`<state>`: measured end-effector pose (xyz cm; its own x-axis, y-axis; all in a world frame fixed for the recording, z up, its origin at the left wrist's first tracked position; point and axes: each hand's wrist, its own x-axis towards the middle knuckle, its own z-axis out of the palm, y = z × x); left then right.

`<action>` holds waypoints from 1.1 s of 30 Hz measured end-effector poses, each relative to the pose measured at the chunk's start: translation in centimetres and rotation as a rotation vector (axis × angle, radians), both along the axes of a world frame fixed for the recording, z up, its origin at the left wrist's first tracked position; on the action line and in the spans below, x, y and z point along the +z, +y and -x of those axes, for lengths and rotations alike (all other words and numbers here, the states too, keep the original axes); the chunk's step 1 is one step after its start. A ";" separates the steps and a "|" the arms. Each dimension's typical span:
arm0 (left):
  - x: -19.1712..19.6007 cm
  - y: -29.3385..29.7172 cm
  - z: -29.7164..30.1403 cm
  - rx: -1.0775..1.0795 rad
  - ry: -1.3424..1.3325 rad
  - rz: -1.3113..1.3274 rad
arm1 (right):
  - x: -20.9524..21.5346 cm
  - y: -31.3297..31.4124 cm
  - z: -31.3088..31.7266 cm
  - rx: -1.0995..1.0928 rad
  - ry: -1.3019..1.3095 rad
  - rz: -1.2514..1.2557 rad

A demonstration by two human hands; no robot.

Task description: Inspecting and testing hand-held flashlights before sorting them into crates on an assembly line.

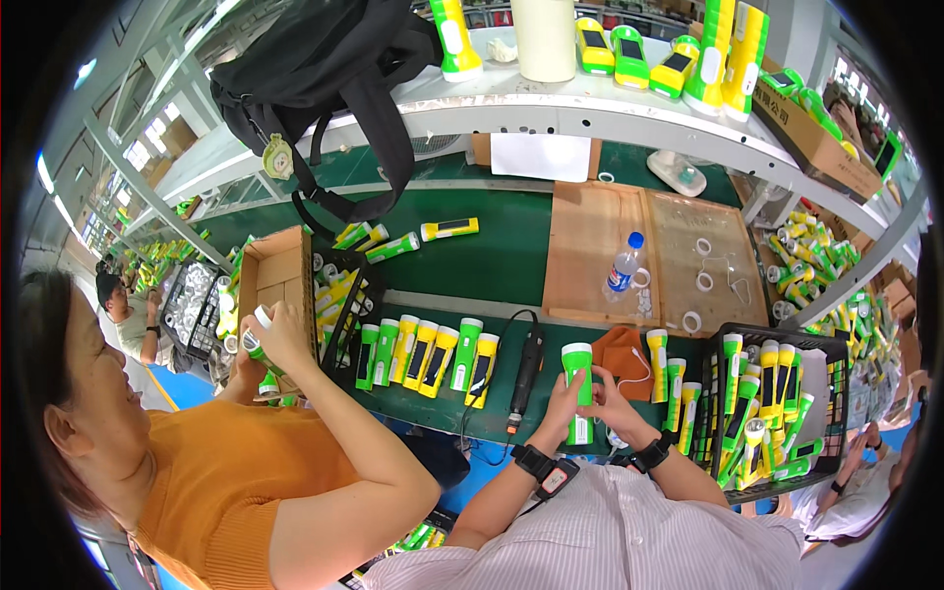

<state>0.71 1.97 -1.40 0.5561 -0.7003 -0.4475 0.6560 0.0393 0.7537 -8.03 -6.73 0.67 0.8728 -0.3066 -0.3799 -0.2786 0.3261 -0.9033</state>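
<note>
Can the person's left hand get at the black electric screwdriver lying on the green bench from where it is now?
Probably yes. The black electric screwdriver lies just left of the left hand, with nothing between them. But that hand, with the right hand, is gripping a green flashlight, so it would have to let go.

We see: torch [578,388] green and white | tabletop [492,258] dark green | crate [824,346] black | cloth [621,356] rust orange | neighbour's shirt [211,487] orange.
</note>
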 end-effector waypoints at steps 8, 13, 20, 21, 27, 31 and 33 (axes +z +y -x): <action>-0.4 -0.1 0.0 0.010 -0.019 0.017 | -0.8 -0.2 0.0 -0.005 -0.015 0.009; -1.0 -0.1 0.1 0.022 -0.031 0.026 | -1.0 -0.2 0.1 -0.009 0.000 0.020; -1.1 0.3 -0.1 0.009 -0.001 0.024 | -0.4 0.2 0.2 0.032 -0.006 0.076; -1.0 0.2 -0.5 -0.010 0.017 0.033 | -0.4 0.0 -0.1 -0.023 -0.003 -0.016; 0.1 -0.5 -1.5 -0.070 -0.102 -0.091 | -1.8 -2.6 -3.8 -0.001 0.094 -0.273; 1.7 1.8 0.4 -0.011 -0.275 -0.061 | -3.1 -2.5 -5.2 -0.187 0.042 -0.324; 2.3 4.6 2.4 -0.109 -0.205 -0.215 | -3.0 -2.1 -4.9 -0.144 -0.054 -0.362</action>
<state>-1.69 6.59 0.93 0.5773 -0.6619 -0.4781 0.4811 -0.1974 0.8542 -3.10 -8.85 -2.33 0.8524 -0.2819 -0.4404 -0.1621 0.6583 -0.7351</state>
